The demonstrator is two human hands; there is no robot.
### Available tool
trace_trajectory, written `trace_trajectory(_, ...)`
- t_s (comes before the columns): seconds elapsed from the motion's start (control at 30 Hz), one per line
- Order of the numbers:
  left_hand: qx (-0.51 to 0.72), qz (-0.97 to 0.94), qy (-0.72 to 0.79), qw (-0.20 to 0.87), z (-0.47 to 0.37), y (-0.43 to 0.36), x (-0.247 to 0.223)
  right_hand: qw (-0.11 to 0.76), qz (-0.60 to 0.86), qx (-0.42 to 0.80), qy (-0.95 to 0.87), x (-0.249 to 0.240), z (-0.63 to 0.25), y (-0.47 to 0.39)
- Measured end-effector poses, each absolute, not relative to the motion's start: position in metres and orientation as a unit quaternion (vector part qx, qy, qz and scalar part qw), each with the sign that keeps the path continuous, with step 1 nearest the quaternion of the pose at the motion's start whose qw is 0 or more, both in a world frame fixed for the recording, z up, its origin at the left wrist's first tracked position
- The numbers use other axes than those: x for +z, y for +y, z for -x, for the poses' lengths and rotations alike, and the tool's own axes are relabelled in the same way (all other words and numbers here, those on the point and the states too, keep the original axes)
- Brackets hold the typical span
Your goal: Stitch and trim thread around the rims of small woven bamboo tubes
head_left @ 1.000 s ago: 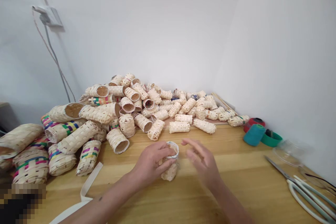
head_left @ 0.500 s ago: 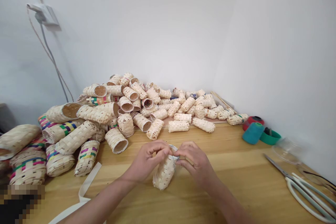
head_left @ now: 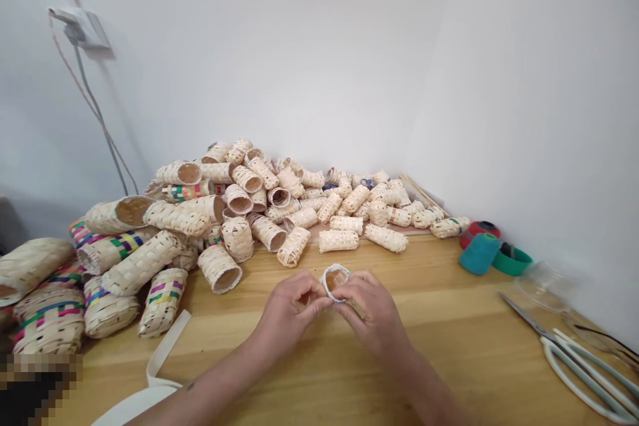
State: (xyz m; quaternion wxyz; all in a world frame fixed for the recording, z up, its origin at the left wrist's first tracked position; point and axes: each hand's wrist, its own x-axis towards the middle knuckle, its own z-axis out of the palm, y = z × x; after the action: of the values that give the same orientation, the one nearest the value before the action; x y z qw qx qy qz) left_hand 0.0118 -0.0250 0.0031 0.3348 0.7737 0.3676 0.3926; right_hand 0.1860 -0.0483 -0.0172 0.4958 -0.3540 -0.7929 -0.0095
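1. At lower centre of frame: small woven basket (head_left: pixel 340 278), mouth now toward camera instead of the tilted side view half a second ago; body mostly hidden by hands.
2. Left hand (head_left: pixel 290 305) grasps the basket's left side near the rim (head_left: pixel 335 267).
3. Right hand (head_left: pixel 372 309), off it a second ago, now pinches the near-right rim.
4. My read: rim's the part being worked, basket braced two-handed.

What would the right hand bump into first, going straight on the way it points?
The small woven basket; the right hand seems to be touching its pale rim. Beyond that, the left hand looks next, though depth is hard to judge.
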Motion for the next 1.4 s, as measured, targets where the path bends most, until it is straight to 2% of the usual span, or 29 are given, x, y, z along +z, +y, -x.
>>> trace_trajectory(0.23,0.419,-0.643,0.314,0.559,-0.009,-0.019,0.001,0.475,0.354,-0.025,-0.805,-0.019,-0.186,-0.048)
trace_trajectory(0.43,0.414,-0.614,0.243,0.627,-0.006,-0.016,-0.002,0.464,0.373,-0.068,-0.801,-0.02,-0.192,-0.047)
trace_trajectory(0.63,0.324,-0.596,0.289,0.675,-0.007,-0.017,-0.003,0.446,0.4,-0.106,-0.794,-0.022,-0.196,-0.044)
trace_trajectory(0.9,0.273,-0.605,0.355,0.659,-0.007,-0.012,-0.005,0.431,0.407,-0.113,-0.798,-0.021,-0.198,-0.043)
trace_trajectory(1.4,0.279,-0.645,0.316,0.638,-0.001,-0.012,-0.003,0.429,0.401,-0.107,-0.802,-0.022,-0.197,-0.044)
